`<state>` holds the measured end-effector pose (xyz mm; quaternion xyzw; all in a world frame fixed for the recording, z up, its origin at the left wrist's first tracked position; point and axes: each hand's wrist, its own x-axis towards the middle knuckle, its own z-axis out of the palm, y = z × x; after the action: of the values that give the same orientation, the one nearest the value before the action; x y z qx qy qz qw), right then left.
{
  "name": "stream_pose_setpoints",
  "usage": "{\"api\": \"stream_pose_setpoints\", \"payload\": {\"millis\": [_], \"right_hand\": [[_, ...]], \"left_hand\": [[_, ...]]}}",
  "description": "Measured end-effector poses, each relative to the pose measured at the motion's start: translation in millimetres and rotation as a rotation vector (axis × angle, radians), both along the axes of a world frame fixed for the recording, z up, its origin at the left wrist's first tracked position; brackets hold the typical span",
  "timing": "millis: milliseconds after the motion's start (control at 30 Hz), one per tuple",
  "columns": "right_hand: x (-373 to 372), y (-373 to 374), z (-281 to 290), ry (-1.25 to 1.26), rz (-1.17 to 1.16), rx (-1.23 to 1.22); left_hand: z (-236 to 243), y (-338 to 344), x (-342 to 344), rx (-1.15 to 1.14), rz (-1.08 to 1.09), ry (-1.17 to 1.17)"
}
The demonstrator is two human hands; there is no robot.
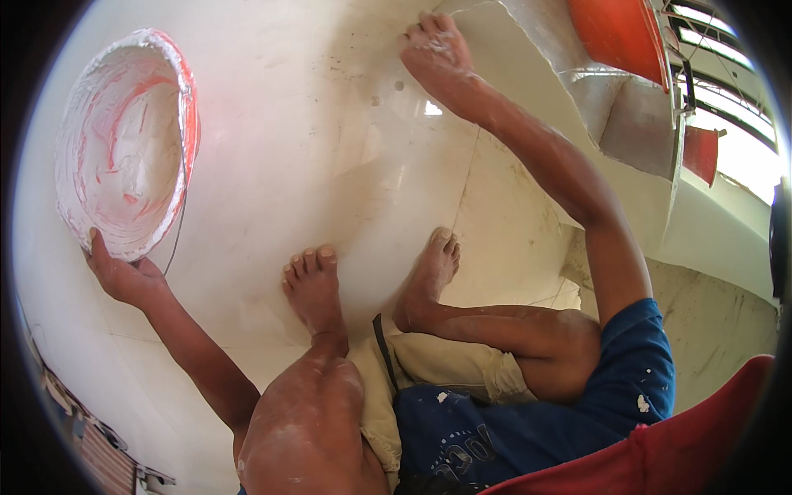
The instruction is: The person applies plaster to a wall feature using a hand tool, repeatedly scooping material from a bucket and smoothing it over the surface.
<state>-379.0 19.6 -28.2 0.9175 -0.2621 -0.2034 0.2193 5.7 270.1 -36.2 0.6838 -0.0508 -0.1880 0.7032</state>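
Note:
My left hand (124, 272) grips the near rim of a red bucket (124, 148), coated inside with white paste, with a wire handle hanging at its right side. The bucket is tilted toward me at the left. My right hand (437, 54), dusted white, reaches to the top centre, its fingers curled down beside a jagged-edged pale sheet (516, 66); what is under the fingertips is hidden. My two bare feet (309, 285) rest on the pale glossy surface (231, 99) between my hands, with my knees bent.
A large orange container (615, 37) and a smaller red one (700, 157) stand at the upper right by grey panels (639, 124) and a barred opening (726, 99). Dark slatted items (99, 445) lie at the lower left edge. A red cloth (627, 458) is at the lower right.

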Motion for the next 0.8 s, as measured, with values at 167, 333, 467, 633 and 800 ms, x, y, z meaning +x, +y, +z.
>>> {"api": "stream_pose_setpoints", "payload": {"millis": [167, 333, 467, 633, 800], "right_hand": [[-8.5, -0.6, -13.0, 0.117, -0.097, 0.049], [-78.2, 25.2, -29.8, 0.171, -0.047, -0.029], [-109.3, 53.8, -11.1, 0.347, -0.213, 0.088], [-71.0, 34.5, 22.5, -0.238, 0.053, -0.015], [-36.2, -10.5, 16.8, -0.171, 0.058, -0.134]], "left_hand": [[-8.5, -0.8, 2.2, -0.037, -0.029, 0.004], [-10.0, 0.3, 2.5, -0.052, -0.027, 0.022], [-6.6, -2.2, -2.1, -0.031, -0.004, 0.020], [-7.2, 4.8, 5.7, 0.016, 0.014, -0.019], [-13.2, -2.5, 3.9, 0.011, -0.006, -0.053]]}}
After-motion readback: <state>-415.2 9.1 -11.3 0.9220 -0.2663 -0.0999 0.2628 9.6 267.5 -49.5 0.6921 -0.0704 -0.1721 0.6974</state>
